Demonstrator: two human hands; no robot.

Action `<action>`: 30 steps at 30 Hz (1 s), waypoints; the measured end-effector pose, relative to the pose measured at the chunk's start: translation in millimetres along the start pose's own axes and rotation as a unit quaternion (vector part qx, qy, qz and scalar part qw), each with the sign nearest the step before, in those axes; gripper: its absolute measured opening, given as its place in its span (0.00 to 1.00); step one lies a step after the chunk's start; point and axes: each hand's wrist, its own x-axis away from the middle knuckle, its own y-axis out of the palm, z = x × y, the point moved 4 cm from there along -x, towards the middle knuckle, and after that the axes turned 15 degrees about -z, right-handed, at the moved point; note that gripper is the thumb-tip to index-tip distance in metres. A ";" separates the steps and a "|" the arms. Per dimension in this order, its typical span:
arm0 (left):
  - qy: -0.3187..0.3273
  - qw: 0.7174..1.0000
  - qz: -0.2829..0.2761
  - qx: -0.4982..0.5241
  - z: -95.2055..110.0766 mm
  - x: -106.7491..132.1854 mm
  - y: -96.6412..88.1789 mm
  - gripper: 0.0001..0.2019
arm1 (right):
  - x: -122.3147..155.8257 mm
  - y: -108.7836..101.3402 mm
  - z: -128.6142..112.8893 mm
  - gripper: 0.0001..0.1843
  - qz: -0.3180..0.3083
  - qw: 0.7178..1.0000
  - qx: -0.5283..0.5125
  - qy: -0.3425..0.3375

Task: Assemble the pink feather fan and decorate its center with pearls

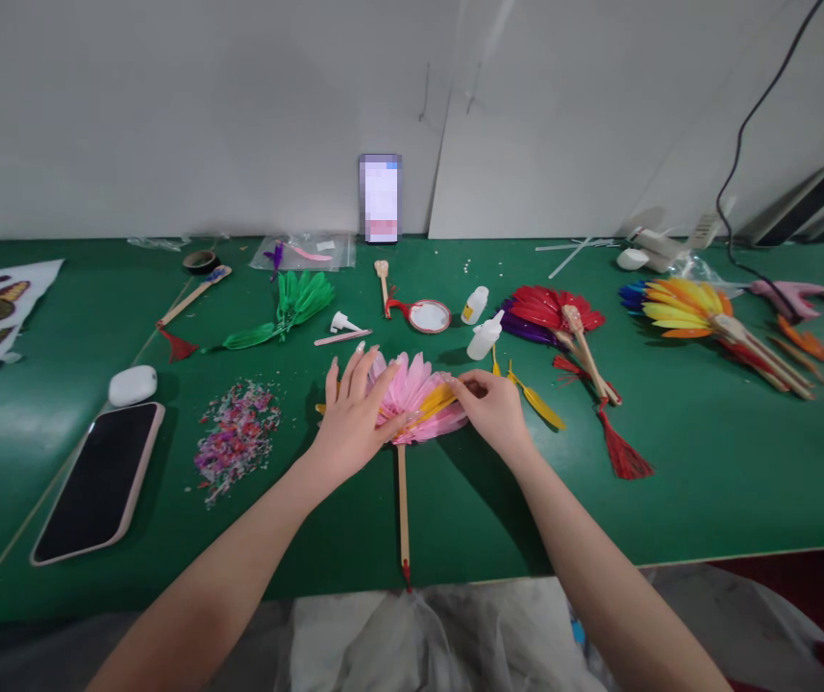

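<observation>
A pink feather fan point(412, 384) lies on the green table, its wooden handle point(403, 500) pointing toward me with a red cord at the end. My left hand point(354, 408) rests over the fan's left part with fingers spread, the thumb near its base. Between the closed fingertips of my right hand point(489, 408) is a yellow feather point(436, 404), laid slantwise across the fan's right side. Part of another yellow feather shows beside my left hand. Loose yellow feathers point(541, 406) lie just right of my right hand.
Two white squeeze bottles point(484, 336) and a small dish point(429, 315) stand behind the fan. Finished-looking red point(552, 312) and multicoloured point(686, 308) feather fans lie right. Green feathers point(303, 306), a flake pile point(237, 437) and a phone point(101, 481) are left. Another phone point(381, 197) leans upright against the wall.
</observation>
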 end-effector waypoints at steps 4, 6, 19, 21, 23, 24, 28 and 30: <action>-0.001 1.000 -0.008 -0.008 -0.5 -0.1 0.7 0.30 | -0.1 0.5 -1.0 0.16 -0.007 1.000 0.001 -0.004; -0.002 1.000 -0.008 -0.011 -0.5 -0.2 1.2 0.30 | -0.2 1.3 -1.2 0.17 -0.010 1.000 0.003 -0.006; 0.004 1.000 -0.002 0.007 1.2 0.3 -4.4 0.29 | 1.4 -10.0 2.0 0.23 0.006 1.000 -0.007 0.005; 0.008 1.000 0.004 0.008 3.4 0.6 -4.9 0.28 | 0.3 -9.9 4.2 0.24 -0.008 1.000 -0.026 0.004; 0.019 1.000 0.009 0.010 7.0 0.5 -4.0 0.28 | -1.2 -8.6 7.3 0.24 -0.021 0.998 -0.052 0.002; 0.025 1.000 0.010 0.011 9.0 0.4 -3.1 0.27 | -1.8 -7.8 9.1 0.23 -0.027 0.997 -0.067 0.001; 0.035 0.999 0.005 0.025 15.8 -0.6 0.7 0.24 | -1.7 -6.7 13.5 0.22 -0.042 0.991 -0.125 0.005; 0.030 0.999 -0.001 0.037 17.6 -1.3 1.0 0.23 | -0.2 -8.4 12.1 0.21 -0.047 0.989 -0.143 0.003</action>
